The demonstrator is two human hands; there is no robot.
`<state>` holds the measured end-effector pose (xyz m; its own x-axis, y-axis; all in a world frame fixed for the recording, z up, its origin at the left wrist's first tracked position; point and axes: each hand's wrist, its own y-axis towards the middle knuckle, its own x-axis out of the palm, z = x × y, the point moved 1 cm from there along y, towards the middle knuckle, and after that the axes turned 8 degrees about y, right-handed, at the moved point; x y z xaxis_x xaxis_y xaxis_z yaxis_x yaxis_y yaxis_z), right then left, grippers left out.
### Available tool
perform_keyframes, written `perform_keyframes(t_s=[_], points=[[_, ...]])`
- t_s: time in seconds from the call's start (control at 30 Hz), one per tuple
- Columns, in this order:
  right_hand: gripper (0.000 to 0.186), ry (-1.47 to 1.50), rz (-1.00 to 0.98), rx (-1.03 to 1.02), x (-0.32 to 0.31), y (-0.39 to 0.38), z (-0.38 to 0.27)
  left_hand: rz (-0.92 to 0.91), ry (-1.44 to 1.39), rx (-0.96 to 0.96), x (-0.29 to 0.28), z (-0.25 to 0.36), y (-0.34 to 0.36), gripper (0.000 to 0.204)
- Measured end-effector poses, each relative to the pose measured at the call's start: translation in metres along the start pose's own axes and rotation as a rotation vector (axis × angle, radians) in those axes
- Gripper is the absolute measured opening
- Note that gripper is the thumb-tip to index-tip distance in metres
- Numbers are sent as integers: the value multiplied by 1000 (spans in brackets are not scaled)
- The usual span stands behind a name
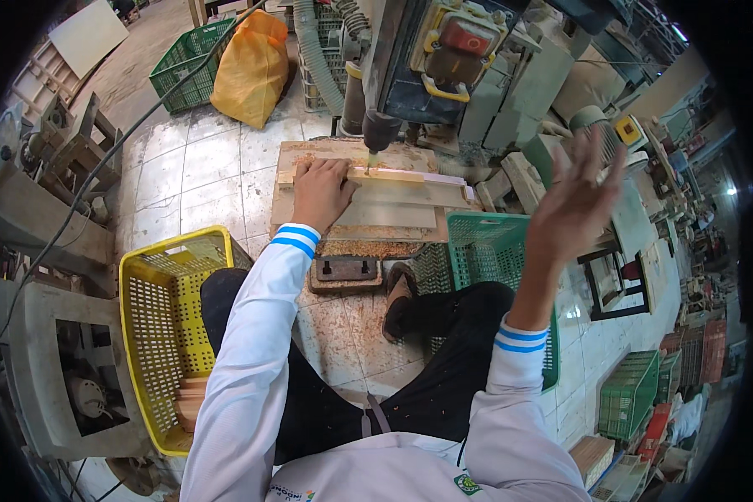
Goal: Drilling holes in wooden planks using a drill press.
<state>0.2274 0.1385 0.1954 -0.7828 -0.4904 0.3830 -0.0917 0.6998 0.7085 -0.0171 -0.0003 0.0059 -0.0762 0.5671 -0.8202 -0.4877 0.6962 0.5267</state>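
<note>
My left hand (pixel 324 191) rests on the drill press's wooden work table (pixel 298 156), its fingers bent over the left end of a narrow pale wooden strip (pixel 393 176). Just right of those fingers, the drill bit (pixel 373 157) hangs below the dark chuck (pixel 381 130) and meets the strip or stands right over it; I cannot tell which. My right hand (pixel 576 201) is raised in the air to the right, away from the table. It is smeared by motion, but its fingers are spread and nothing shows in them.
A yellow basket (pixel 134 326) with wooden pieces (pixel 192 400) stands to my left. A green basket (pixel 487 219) stands by my right leg. The drill press carries a switch box with a red button (pixel 464 38). Sawdust (pixel 360 248) lies below the table. An orange sack (pixel 251 71) stands further back.
</note>
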Motion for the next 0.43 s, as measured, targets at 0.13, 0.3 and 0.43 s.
perform_keyframes(t_s=[0.13,0.3,0.43], points=[[72,-38,76,320,-33,-38,45,-108,-3,25,-18,5,2,26],[65,-136,59,403,-60,-63,77,-548,-358,-10,-63,43,-33,19],[56,-124,10,546,-71,-78,93,-1003,-1202,-135,-67,69,-75,25]])
